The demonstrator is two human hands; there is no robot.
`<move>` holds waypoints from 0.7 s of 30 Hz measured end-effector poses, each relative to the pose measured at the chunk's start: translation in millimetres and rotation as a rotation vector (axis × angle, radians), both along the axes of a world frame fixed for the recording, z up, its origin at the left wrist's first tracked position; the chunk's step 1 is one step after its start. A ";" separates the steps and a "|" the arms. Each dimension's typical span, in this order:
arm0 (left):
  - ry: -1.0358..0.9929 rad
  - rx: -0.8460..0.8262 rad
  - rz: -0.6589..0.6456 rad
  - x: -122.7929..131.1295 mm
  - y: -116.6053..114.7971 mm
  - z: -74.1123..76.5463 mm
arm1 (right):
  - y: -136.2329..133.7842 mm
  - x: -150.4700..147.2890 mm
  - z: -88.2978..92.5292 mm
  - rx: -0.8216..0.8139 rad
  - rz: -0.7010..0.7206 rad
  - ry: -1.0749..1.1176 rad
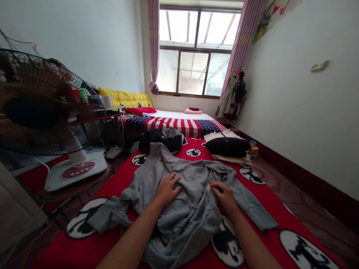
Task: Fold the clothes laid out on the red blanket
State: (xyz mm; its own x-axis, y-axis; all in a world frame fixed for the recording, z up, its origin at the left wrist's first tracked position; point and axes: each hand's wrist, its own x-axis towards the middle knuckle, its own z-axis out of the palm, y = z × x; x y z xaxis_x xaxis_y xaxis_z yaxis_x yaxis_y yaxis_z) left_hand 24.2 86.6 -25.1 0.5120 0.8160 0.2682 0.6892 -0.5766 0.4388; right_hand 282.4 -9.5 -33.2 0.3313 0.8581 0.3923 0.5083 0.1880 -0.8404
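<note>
Grey top (187, 170) lies rumpled mid red blanket (276, 203), sleeves out left and right. Left hand (167, 188) palm-down, fingers spread, gripping nothing; probably steadies cloth. Right hand (224, 196) angles inward, fingers pinching fabric at the top's right side. Folded clothes (228, 145) far right, likely leaving room.

Open air above gray garment (185, 172), passage over red blanket (112, 188) between dark clothes heap (168, 142) at far left and folded stack (228, 145) at far right, fan (30, 112) beyond left edge
</note>
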 end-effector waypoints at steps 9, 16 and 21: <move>0.007 -0.004 0.002 -0.1 -0.5 0.9 | 0.0 0.1 -0.1 -0.003 -0.001 0.006; 0.005 -0.003 0.000 0.0 0.8 -0.7 | 0.0 -0.3 0.3 -0.009 -0.003 0.012; 0.006 -0.007 0.000 -0.2 0.7 -0.4 | -0.5 -0.9 1.5 -0.007 -0.007 0.012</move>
